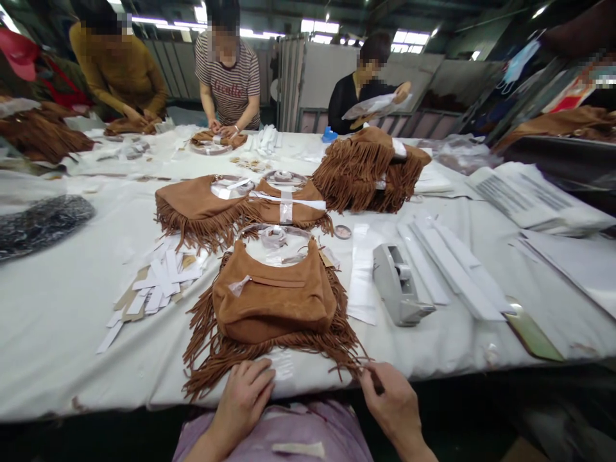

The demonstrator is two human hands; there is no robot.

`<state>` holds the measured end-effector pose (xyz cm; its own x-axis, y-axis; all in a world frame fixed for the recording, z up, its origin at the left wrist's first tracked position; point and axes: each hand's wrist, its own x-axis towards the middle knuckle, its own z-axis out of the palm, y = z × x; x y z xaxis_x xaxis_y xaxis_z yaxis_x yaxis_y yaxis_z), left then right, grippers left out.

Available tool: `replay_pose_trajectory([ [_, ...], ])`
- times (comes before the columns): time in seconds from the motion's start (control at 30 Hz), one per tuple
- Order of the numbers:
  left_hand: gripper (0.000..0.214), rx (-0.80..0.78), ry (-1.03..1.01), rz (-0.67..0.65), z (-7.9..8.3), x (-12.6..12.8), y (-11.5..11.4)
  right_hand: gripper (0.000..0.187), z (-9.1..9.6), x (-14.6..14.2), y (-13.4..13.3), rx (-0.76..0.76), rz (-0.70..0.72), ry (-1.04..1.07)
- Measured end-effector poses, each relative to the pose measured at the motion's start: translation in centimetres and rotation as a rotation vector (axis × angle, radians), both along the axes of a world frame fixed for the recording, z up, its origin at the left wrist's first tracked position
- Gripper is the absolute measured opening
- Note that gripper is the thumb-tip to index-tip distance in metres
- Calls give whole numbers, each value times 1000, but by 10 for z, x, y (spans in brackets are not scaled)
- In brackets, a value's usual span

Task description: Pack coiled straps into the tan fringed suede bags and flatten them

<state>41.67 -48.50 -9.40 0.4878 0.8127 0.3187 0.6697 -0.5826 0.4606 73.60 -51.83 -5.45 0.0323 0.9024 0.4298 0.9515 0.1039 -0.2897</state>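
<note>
A brown suede fringed bag [274,298] lies flat on the white table [62,308] right in front of me, its handle wrapped in clear plastic. My left hand [243,398] rests at the table's near edge with fingers curled down on the fringe and a clear plastic piece. My right hand [387,401] pinches some fringe strands at the bag's lower right corner.
Two more fringed bags [240,208] lie behind the near one, a pile of them [370,170] further back. A grey tape dispenser [397,285], white paper strips [447,266] and scattered paper tabs [154,285] flank the bag. Three people work at the far side.
</note>
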Motion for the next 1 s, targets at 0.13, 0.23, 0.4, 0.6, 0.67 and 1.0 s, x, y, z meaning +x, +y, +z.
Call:
replay_pose_trajectory([
  [0.13, 22, -34, 30, -2, 9, 2, -3, 11, 3, -13, 5, 66, 11, 61],
  [0.23, 25, -53, 48, 21, 8, 0, -5, 10, 3, -28, 17, 70, 78, 70],
  [0.4, 33, 71, 48, -6, -7, -5, -3, 22, 6, -43, 37, 148, 111, 87],
  [0.6, 37, 166, 121, -114, 0, 6, -4, 41, 22, -48, 70, 167, 255, 9],
  [0.67, 38, 110, 158, -138, 5, 11, -3, 41, 26, -52, 84, 129, 320, -49],
  [1.0, 37, -41, 182, -63, -7, 6, 5, 17, 26, -55, 115, 218, 398, -133],
])
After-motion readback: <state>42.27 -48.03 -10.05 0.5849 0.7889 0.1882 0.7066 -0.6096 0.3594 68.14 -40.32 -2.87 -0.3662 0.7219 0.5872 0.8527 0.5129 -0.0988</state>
